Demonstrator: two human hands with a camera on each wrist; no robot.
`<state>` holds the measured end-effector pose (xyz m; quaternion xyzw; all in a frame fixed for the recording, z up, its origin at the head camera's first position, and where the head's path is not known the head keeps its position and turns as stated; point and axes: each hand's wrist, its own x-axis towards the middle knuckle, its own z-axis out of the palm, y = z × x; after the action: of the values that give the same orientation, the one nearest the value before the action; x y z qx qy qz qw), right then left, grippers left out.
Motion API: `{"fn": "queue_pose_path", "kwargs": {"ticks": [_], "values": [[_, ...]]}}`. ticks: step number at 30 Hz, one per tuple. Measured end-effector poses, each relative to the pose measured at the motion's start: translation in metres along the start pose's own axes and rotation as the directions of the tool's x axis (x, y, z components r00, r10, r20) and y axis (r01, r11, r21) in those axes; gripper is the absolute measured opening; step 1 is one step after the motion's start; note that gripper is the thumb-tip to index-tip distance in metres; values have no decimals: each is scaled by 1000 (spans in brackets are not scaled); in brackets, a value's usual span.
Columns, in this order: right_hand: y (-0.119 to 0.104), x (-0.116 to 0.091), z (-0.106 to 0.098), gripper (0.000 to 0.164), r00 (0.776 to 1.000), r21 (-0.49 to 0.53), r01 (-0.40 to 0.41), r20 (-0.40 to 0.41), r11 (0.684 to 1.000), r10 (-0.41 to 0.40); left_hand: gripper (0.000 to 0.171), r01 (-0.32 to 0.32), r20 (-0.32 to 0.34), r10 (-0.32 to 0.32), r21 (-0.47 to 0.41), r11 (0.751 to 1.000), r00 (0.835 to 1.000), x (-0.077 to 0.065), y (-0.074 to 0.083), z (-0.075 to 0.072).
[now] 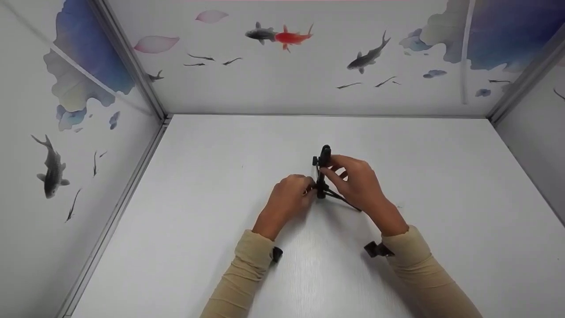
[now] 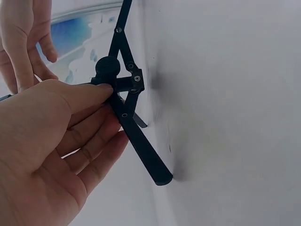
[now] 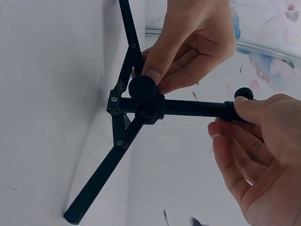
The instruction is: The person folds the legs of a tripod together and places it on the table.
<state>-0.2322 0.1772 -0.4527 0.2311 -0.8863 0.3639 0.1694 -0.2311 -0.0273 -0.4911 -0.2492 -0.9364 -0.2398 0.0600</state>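
Note:
A small black tripod (image 1: 321, 192) stands with its legs spread on the white table (image 1: 198, 247). My left hand (image 1: 289, 196) holds it at the collar where the legs meet. In the left wrist view its thumb presses beside a round knob (image 2: 107, 66), with the other fingers behind the collar. Higher up, my right hand (image 1: 359, 181) pinches the upper end of the centre column (image 3: 195, 108). There its thumb lies against a smaller upper knob (image 3: 243, 93). One splayed leg (image 2: 146, 153) reaches down to the tabletop. The tripod's dark top (image 1: 325, 153) rises above the right fingers.
White panels printed with fish and blue shapes enclose the table at the back (image 1: 309, 88), left (image 1: 26, 154) and right (image 1: 534, 106). Metal rails (image 1: 128, 190) run along the panel edges. Dark wrist cameras (image 1: 375, 249) sit at both cuffs.

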Motion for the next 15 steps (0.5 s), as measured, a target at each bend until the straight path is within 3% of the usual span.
{"fn": "queue_pose_path", "kwargs": {"ticks": [15], "values": [[-1, -1, -1, 17, 1000, -24, 22, -2, 999, -22, 8, -50, -67, 50, 8, 999, 997, -2, 0, -1]]}}
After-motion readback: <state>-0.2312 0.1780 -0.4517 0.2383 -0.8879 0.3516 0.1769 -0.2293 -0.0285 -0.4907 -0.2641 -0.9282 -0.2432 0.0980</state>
